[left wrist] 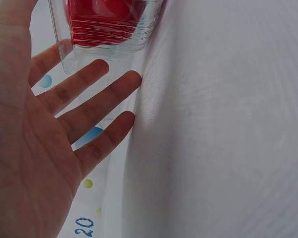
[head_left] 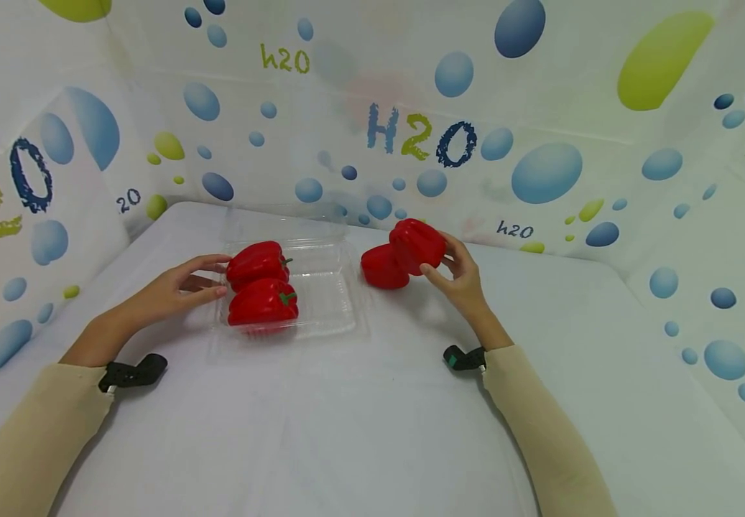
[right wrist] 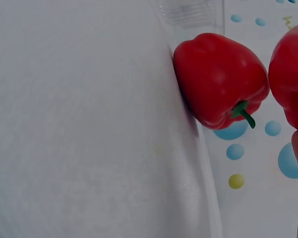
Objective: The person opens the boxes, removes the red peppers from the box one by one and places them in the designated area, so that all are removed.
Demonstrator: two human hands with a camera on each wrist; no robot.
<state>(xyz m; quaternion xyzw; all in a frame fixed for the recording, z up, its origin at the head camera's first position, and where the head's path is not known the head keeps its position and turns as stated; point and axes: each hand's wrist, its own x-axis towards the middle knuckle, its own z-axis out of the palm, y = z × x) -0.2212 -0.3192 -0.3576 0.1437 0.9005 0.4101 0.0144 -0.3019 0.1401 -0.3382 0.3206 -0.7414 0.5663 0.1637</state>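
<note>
My right hand (head_left: 466, 282) grips a red bell pepper (head_left: 417, 245) between thumb and fingers, raised off the table. Just left of it, another red bell pepper (head_left: 381, 268) lies on the cloth; its green stem shows in the right wrist view. Two more red bell peppers (head_left: 258, 264) sit one in front of the other in the left half of a clear plastic container (head_left: 324, 287). Beside that container's left wall is my left hand (head_left: 174, 291), its fingers spread and fairly straight, with the fingertips at the rim. The left wrist view shows its fingers (left wrist: 97, 106) extended.
The container's clear lid (head_left: 281, 222) stands open at the back. A white cloth (head_left: 346, 416) covers the table. Behind and at both sides hangs a printed curtain (head_left: 320, 136) with blue and green drops. Each wrist carries a black strap-on camera (head_left: 133, 372).
</note>
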